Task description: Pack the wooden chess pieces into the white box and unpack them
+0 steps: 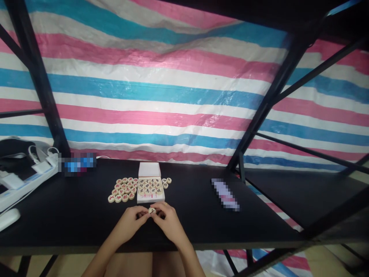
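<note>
Between my left hand (135, 220) and my right hand (167, 219) is a round, cream-coloured Chinese chess piece (152, 211) with a dark character on its top. The fingertips of both hands pinch it from opposite sides, just in front of a white box (150, 199). Rows of black-lettered pieces (150, 185) fill most of the box, and its lid (149, 169) stands raised at the back. Red-lettered pieces (124, 188) lie in rows left of the box. To its right are three dark-lettered pieces (165, 184).
A power strip (31, 181) with plugged-in chargers and a white rounded object (10, 219) lie at the left of the black table (190, 215). A blurred lilac item (225, 194) is on the right. Black metal posts (268, 100) frame the striped sheet behind.
</note>
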The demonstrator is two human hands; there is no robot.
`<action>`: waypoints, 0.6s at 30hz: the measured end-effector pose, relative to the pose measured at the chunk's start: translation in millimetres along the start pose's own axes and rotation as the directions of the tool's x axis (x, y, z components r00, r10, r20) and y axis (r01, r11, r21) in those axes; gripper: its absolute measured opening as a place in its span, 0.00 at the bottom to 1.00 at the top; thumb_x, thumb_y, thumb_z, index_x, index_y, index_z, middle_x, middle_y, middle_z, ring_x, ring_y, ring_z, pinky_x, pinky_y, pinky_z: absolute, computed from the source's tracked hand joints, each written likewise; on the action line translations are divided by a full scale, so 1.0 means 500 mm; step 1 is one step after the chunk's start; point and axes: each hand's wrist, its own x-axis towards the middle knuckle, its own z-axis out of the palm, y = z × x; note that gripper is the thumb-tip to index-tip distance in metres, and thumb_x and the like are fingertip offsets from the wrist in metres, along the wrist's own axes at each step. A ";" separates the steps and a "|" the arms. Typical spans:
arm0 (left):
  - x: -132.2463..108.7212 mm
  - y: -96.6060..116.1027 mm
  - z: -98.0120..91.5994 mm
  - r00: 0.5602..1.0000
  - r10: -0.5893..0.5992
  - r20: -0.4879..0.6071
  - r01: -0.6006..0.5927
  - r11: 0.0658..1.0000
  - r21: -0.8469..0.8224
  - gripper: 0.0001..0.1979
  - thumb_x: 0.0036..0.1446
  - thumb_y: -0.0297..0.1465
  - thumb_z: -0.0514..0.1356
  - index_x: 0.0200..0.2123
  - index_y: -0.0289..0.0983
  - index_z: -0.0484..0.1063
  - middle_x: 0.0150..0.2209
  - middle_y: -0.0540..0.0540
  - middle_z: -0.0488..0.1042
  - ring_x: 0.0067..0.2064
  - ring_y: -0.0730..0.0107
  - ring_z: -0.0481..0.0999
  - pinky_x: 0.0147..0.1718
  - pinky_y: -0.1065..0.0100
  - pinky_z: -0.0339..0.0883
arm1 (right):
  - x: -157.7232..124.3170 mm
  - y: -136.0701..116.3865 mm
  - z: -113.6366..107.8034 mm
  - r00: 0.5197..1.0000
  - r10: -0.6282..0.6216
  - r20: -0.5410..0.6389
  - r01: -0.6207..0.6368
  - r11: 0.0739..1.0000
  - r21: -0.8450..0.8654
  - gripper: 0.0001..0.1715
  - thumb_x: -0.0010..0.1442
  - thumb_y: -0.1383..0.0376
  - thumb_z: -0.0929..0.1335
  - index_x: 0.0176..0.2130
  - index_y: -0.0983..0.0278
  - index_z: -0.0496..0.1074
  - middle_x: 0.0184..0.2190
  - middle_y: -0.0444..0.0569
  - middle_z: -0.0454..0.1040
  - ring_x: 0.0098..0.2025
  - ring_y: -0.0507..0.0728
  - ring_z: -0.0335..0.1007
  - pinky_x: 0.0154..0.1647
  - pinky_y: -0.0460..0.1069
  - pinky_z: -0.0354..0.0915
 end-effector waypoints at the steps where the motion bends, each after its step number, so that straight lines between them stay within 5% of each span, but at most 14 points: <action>1: 0.000 0.001 -0.001 1.000 -0.003 0.001 0.003 1.000 0.000 0.13 0.55 0.36 0.55 0.33 0.35 0.77 0.28 0.48 0.77 0.29 0.68 0.71 0.29 0.72 0.61 | -0.001 0.000 0.000 1.000 -0.006 0.008 0.006 1.000 0.008 0.11 0.53 0.68 0.67 0.39 0.63 0.75 0.36 0.48 0.74 0.34 0.53 0.70 0.33 0.45 0.67; 14: -0.003 0.011 -0.005 1.000 -0.011 0.007 0.012 0.999 -0.030 0.13 0.55 0.36 0.54 0.33 0.35 0.76 0.27 0.49 0.76 0.29 0.69 0.70 0.30 0.72 0.62 | -0.003 0.014 0.005 0.999 -0.027 -0.020 0.028 0.997 0.077 0.17 0.53 0.70 0.65 0.44 0.62 0.72 0.39 0.49 0.74 0.36 0.54 0.72 0.35 0.47 0.69; 18: 0.002 -0.008 -0.001 0.999 -0.002 -0.035 -0.001 0.998 -0.064 0.12 0.54 0.35 0.55 0.35 0.36 0.75 0.28 0.48 0.76 0.29 0.69 0.71 0.29 0.72 0.63 | -0.005 0.007 0.007 0.999 -0.024 -0.033 0.026 0.998 0.061 0.12 0.54 0.69 0.65 0.40 0.63 0.72 0.35 0.48 0.75 0.35 0.54 0.72 0.35 0.46 0.68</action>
